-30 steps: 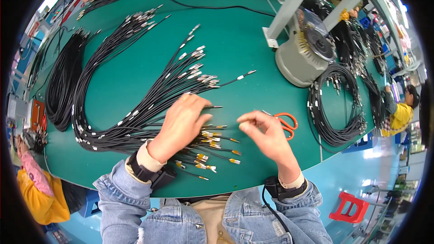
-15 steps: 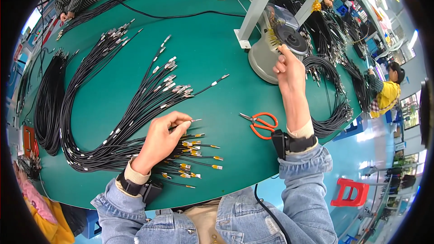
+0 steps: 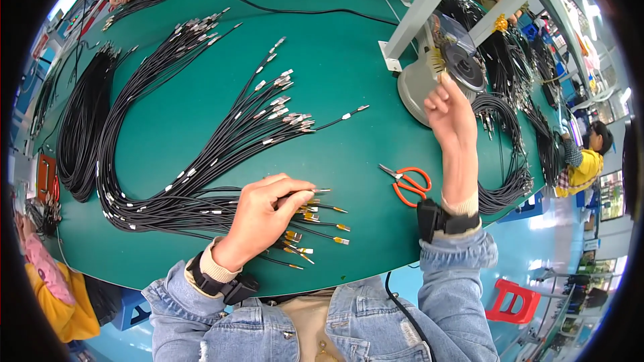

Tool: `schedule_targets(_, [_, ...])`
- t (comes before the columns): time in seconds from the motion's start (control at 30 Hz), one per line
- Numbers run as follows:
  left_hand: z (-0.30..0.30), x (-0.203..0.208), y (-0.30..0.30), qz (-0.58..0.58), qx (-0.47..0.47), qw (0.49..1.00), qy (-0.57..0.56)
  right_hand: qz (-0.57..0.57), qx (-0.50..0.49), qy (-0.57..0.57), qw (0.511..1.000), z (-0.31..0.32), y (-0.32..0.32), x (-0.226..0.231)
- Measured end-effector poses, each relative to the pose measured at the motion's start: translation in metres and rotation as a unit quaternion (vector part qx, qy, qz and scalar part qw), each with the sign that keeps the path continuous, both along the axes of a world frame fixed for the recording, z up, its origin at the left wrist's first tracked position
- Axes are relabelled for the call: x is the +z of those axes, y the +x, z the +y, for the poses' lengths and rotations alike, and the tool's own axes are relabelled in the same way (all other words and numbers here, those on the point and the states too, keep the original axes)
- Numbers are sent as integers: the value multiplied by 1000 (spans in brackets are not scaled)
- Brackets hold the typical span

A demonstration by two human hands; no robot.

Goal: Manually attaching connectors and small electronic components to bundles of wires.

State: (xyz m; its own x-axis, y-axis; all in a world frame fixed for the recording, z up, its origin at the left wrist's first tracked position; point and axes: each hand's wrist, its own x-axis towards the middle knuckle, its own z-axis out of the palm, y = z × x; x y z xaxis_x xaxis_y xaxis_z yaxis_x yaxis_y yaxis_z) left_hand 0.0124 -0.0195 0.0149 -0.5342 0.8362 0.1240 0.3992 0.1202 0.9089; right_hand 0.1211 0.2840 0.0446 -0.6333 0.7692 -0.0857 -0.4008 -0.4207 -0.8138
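My left hand (image 3: 268, 218) is closed in a pinch on a thin black cable, whose bare metal tip (image 3: 324, 190) pokes out past the fingertips. Beneath and beside it fan out several cable ends (image 3: 341, 227) wrapped in yellow tape. My right hand (image 3: 455, 117) is raised at a grey tape dispenser (image 3: 417, 87) with a dark round reel (image 3: 465, 67). Its thumb and forefinger are pinched at the short yellow tape strips (image 3: 437, 60) on the dispenser's near side; the fingers partly hide the strip they hold. Orange-handled cutters (image 3: 409, 184) lie on the green table between my hands.
A long bundle of black cables (image 3: 111, 141) curves across the left, its silver-tipped ends (image 3: 288, 117) spread mid-table. Another coil (image 3: 84, 127) lies farther left. Grey metal posts (image 3: 409, 23) stand by the dispenser. More cables (image 3: 500, 194) lie right. Other people work around the table.
The whole view has shifted, so the table's things sit further right and a little higher. My left hand has tilted over the cable ends; my right stays at the tape strips.
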Motion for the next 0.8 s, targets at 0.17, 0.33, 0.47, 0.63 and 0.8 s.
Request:
schedule_targets(0.17, [-10, -10, 5, 85, 19, 993, 78, -82, 153, 144, 974, -110, 20, 5])
schedule_targets(0.33, [-9, -12, 10, 277, 46, 949, 141, -138, 250, 110, 952, -182, 34, -10])
schedule_targets(0.47, [-11, -12, 11, 328, 50, 931, 155, -184, 266, 82, 943, -195, 31, -18])
schedule_targets(0.63, [-12, -13, 11, 337, 51, 927, 158, -207, 247, 145, 935, -196, 26, -23])
schedule_targets(0.8, [-11, -16, 11, 336, 49, 926, 165, -203, 242, 142, 938, -195, 25, -27])
